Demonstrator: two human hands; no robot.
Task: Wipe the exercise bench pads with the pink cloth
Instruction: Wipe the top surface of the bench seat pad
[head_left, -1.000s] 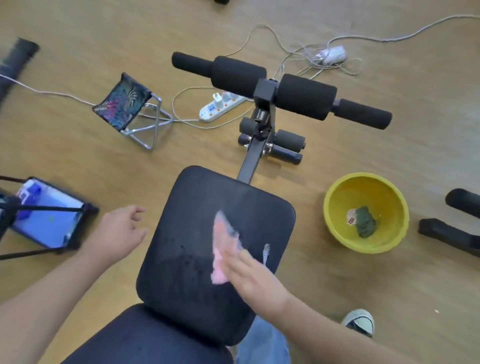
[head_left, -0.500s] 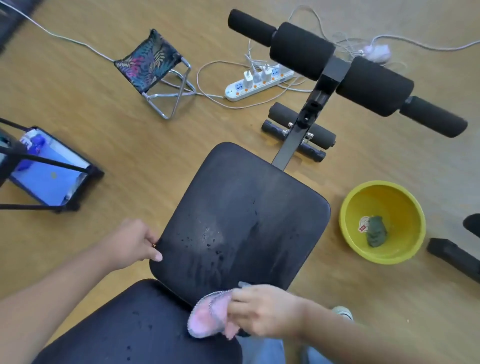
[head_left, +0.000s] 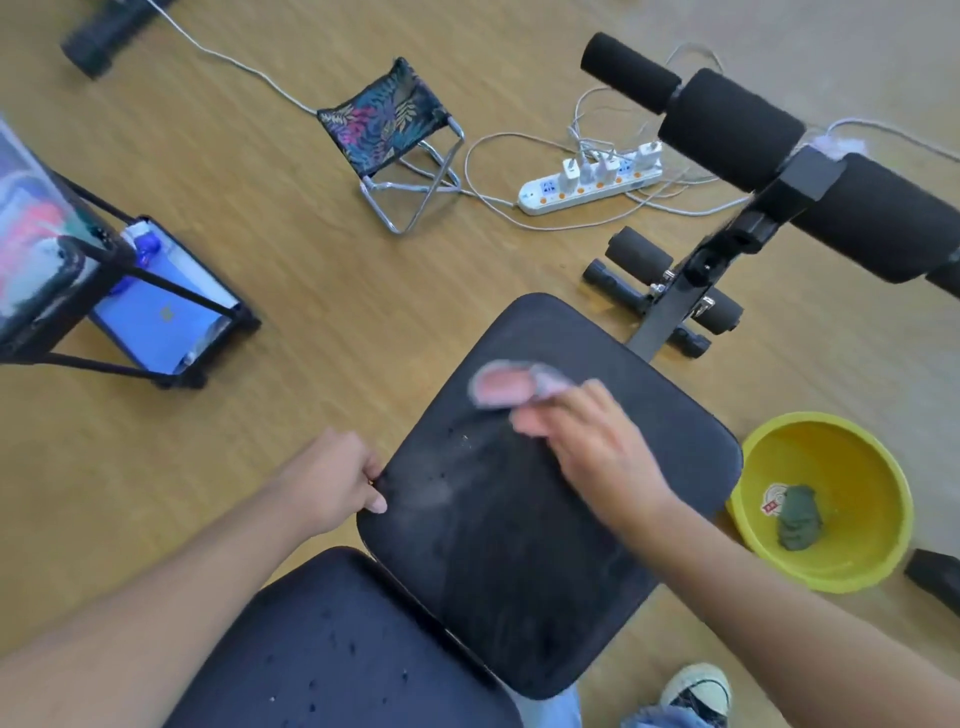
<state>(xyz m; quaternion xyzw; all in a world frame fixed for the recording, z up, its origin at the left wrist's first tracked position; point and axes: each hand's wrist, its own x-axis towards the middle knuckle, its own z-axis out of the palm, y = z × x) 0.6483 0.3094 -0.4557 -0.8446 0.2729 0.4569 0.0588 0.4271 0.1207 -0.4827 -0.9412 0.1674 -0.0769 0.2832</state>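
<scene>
The black seat pad (head_left: 524, 561) of the exercise bench fills the middle of the view, with water drops on its left part. A second black pad (head_left: 337, 654) lies nearer me, also spotted with drops. My right hand (head_left: 587, 441) presses the pink cloth (head_left: 506, 387) onto the far left part of the seat pad; both are blurred by motion. My left hand (head_left: 337, 480) grips the seat pad's left edge, fingers curled under it. Black foam rollers (head_left: 737, 122) stand at the bench's far end.
A yellow basin (head_left: 878, 488) with a dark green rag (head_left: 797, 517) sits on the wooden floor to the right. A power strip (head_left: 587, 189) with cables, a small folding stool (head_left: 395, 140) and a tablet on a stand (head_left: 161, 317) lie beyond. My shoe (head_left: 696, 686) is below.
My right hand swept the pink cloth from the seat pad's near edge up to its far left part. My left hand closed onto the pad's left edge. The view shifted left.
</scene>
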